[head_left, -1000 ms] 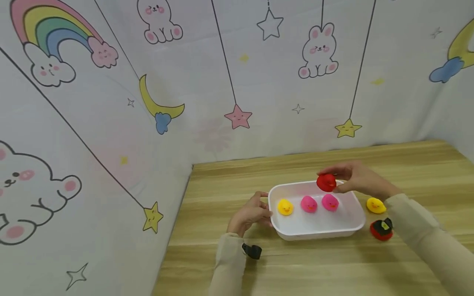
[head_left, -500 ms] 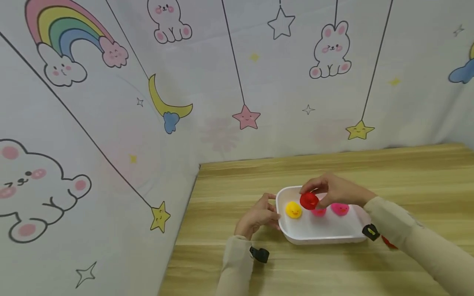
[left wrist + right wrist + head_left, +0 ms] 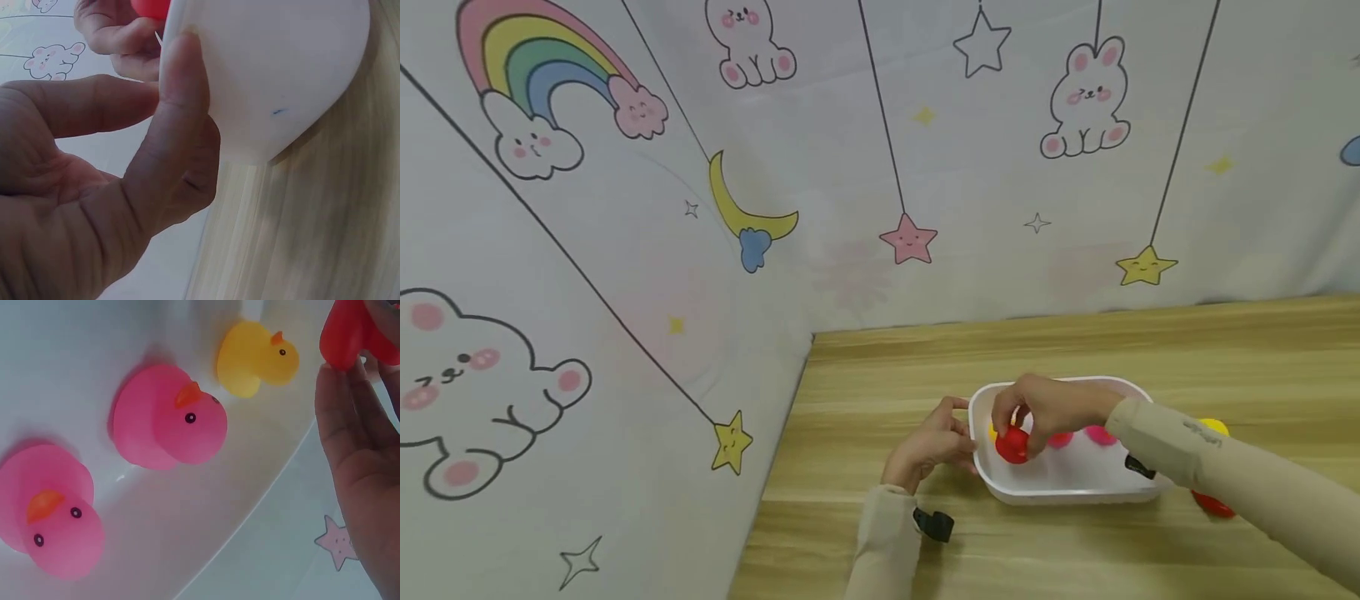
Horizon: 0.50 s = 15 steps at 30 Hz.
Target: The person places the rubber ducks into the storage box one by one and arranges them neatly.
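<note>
My right hand (image 3: 1052, 404) pinches a red rubber duck (image 3: 1012, 447) between thumb and fingers, over the left end of a white plastic tub (image 3: 1075, 497). At the tub's left side, my left hand (image 3: 931, 443) grips the rim; in the left wrist view its thumb (image 3: 178, 94) presses against the wall. Inside the tub, the right wrist view shows a yellow rubber duck (image 3: 250, 359) and two pink ones, a middle pink duck (image 3: 159, 419) and a nearer pink duck (image 3: 53, 509). The right hand and red duck mostly hide the yellow duck in the head view.
Right of the tub, a yellow duck (image 3: 1214, 427) and a red thing (image 3: 1212, 505) lie on the wooden table (image 3: 880, 358), both partly hidden by the right sleeve (image 3: 1232, 475). A white cloth wall (image 3: 1000, 183) with cartoon prints rises behind and at left.
My right hand has carried the red duck leftward and lower, from above the tub's back right to its left end. The left hand stays at the rim. The head view has shifted slightly.
</note>
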Tool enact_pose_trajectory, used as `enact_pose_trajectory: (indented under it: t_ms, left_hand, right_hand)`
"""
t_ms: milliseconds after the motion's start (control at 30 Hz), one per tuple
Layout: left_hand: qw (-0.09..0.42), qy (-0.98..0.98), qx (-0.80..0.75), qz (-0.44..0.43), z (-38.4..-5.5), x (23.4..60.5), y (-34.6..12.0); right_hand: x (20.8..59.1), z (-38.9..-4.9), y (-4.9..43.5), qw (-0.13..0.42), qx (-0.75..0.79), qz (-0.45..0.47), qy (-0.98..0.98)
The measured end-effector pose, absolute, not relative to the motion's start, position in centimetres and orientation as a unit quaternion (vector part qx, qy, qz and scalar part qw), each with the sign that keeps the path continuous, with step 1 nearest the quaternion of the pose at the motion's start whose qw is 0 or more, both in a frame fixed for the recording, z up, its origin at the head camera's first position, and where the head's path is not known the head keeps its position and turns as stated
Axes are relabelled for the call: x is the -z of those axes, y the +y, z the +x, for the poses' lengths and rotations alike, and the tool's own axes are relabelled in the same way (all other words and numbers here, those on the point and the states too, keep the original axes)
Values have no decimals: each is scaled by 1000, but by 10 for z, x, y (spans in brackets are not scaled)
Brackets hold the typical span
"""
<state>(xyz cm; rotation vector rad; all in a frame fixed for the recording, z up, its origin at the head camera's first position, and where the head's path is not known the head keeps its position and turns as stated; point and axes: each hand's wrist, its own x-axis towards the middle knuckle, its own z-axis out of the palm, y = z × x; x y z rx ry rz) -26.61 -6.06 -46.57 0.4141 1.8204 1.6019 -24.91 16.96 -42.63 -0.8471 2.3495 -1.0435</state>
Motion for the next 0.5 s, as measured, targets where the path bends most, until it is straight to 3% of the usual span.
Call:
enact_pose_trajectory:
  t_ms: [500]
  left_hand:
    - [330,700,-614,157,-266,465,-58]
  right_hand:
    - [442,-239,156,140,230,-371,889]
